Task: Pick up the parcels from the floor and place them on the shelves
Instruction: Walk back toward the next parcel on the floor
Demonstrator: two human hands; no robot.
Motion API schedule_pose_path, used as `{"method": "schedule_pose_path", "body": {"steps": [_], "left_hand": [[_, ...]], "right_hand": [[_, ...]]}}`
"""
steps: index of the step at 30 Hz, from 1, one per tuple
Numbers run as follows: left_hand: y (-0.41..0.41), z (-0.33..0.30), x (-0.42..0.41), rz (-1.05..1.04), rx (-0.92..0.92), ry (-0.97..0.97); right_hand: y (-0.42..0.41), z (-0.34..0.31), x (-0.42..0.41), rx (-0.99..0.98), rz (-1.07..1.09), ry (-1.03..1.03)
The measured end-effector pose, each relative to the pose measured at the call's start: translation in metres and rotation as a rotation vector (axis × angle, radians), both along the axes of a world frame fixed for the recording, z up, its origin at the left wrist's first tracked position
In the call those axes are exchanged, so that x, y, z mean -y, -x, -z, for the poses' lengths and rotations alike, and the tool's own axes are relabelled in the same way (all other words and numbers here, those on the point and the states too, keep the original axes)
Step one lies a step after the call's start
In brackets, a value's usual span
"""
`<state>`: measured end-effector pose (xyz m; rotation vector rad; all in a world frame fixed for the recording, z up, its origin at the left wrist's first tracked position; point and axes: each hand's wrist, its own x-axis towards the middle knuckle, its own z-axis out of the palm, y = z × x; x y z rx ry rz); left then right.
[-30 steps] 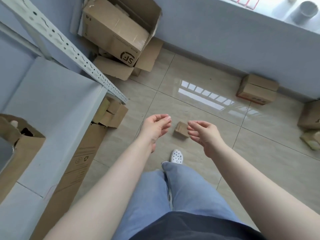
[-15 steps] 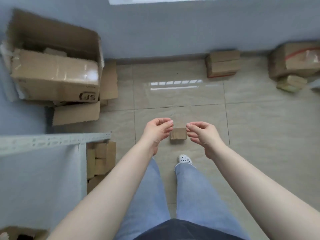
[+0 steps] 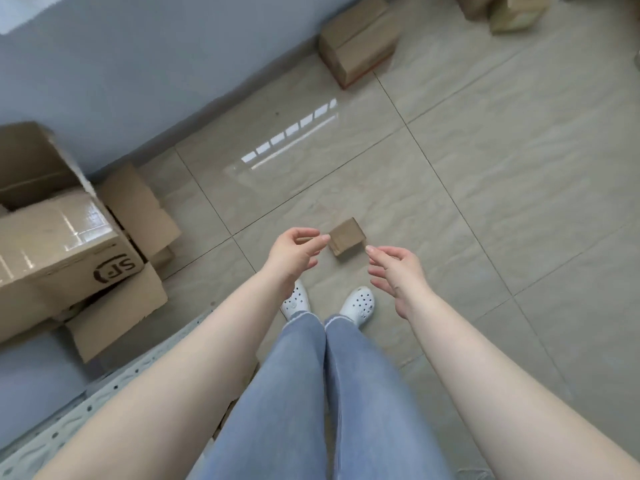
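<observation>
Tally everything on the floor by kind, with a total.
Small closed parcels: 4 (one between the hands, one by the wall, two at the top edge)
Large open cartons: 1
White shoes: 2
Total: 7

1. the floor [image 3: 502, 174] under me is glossy beige tile, mirroring window light.
2. the small parcel [image 3: 347, 236] is matt brown cardboard.
3. the big box [image 3: 65, 244] is cardboard under shiny tape.
4. my jeans [image 3: 294, 393] are soft blue denim; my clogs [image 3: 358, 303] are white plastic.
</observation>
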<state>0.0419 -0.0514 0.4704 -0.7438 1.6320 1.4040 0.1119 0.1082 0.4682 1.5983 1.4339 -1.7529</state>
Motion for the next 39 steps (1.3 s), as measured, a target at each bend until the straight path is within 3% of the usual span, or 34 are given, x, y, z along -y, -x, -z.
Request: {"method": "schedule_pose_path", "body": {"steps": [7,15,25,29,32,39], "left_hand": [[0.002,0.151,-0.042,0.193,0.010,0.116],[-0.003,0.349,-0.069,0.319,0.006,0.243],[0.007,0.480,-0.077,0.454,-0.055,0.274],[0.005,0.488,-0.079,0.442,0.008,0.264],[0.001,0.461,-0.080,0.416,-0.029,0.317],[0.014,0.276,-0.099,0.348,-0.167,0.227]], "right_hand": [[-0.019,0.153,-0.019,0.107,0.188,0.064],[-0.031,0.354,-0.021,0.202,0.228,0.094],[-0.007,0.485,-0.018,0.215,0.270,0.122],[0.004,0.487,-0.020,0.181,0.312,0.072],[0.012,0.462,-0.023,0.128,0.285,0.027],[0.023,0.285,-0.038,-0.047,0.391,0.070]]}}
